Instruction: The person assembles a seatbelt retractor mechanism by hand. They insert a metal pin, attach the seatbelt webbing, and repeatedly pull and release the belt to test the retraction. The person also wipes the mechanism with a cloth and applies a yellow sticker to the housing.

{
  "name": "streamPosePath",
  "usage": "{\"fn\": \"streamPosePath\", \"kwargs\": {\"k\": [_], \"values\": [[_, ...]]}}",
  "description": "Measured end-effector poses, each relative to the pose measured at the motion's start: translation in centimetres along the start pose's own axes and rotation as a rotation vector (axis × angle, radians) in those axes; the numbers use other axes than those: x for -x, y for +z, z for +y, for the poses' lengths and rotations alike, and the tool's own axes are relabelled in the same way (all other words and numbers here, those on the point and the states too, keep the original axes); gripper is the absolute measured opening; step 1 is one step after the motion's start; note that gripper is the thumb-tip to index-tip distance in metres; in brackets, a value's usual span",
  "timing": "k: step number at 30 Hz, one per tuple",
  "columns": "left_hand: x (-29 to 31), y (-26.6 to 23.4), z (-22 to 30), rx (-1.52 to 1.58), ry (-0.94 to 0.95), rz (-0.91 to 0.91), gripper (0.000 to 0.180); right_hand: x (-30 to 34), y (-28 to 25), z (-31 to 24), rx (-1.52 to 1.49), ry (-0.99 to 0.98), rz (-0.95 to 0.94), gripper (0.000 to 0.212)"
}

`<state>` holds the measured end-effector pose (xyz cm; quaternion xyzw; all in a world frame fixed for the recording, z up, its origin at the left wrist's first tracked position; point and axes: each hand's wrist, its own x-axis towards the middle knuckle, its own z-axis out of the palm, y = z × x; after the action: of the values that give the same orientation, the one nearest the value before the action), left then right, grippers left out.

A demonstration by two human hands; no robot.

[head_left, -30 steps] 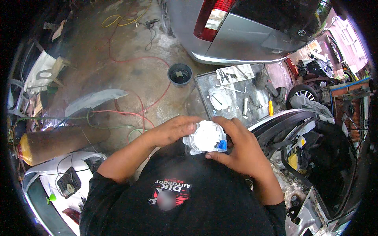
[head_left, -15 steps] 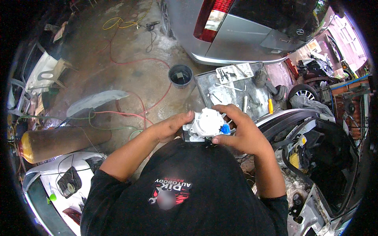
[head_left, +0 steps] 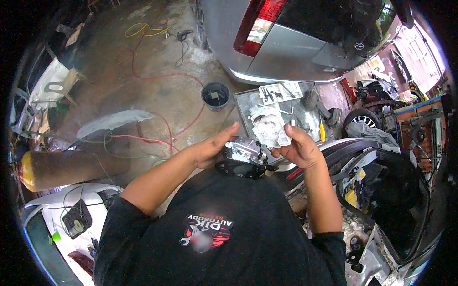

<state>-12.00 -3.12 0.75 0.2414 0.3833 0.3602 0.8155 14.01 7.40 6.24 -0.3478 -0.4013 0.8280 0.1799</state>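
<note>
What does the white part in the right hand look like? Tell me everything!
The white part looks like plastic, with an uneven outline and greyish, shadowed shapes on the face toward the camera. The right hand grips its right side, thumb at the edge. From above, it overlaps the grey table and sits up and right of a silver and black mechanism; whether they touch is unclear.

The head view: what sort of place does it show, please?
Probably a car repair workshop: a partly dismantled car, the rear of a silver car and a yellow-handled screwdriver suggest it.
</note>
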Motion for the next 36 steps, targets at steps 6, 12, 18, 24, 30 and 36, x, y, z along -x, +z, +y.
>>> {"fn": "streamPosePath", "kwargs": {"k": [6,12,18,24,30,36], "values": [[-0.5,-1.0,0.1,0.026,-0.058,-0.112,0.096,0.2,0.8,-0.7,-0.039,-0.007,-0.040,0.062],[-0.4,-0.4,1.0,0.008,-0.013,-0.156,0.097,0.1,0.0,-1.0,-0.043,-0.017,-0.113,0.061],[-1.0,0.0,1.0,-0.031,0.008,-0.037,0.102,0.2,0.0,-1.0,-0.016,-0.056,-0.065,0.061],[-0.8,0.3,1.7,-0.056,0.024,-0.054,0.104,0.3,0.2,-1.2,-0.015,-0.060,-0.002,0.061],[-0.5,0.5,2.3,-0.043,0.008,-0.060,0.106,0.1,0.2,-1.5,-0.022,-0.066,-0.011,0.061],[-0.9,-0.5,2.6,0.001,-0.012,-0.220,0.092,0.2,-0.8,-1.4,0.113,-0.115,-0.086,0.071]]}}
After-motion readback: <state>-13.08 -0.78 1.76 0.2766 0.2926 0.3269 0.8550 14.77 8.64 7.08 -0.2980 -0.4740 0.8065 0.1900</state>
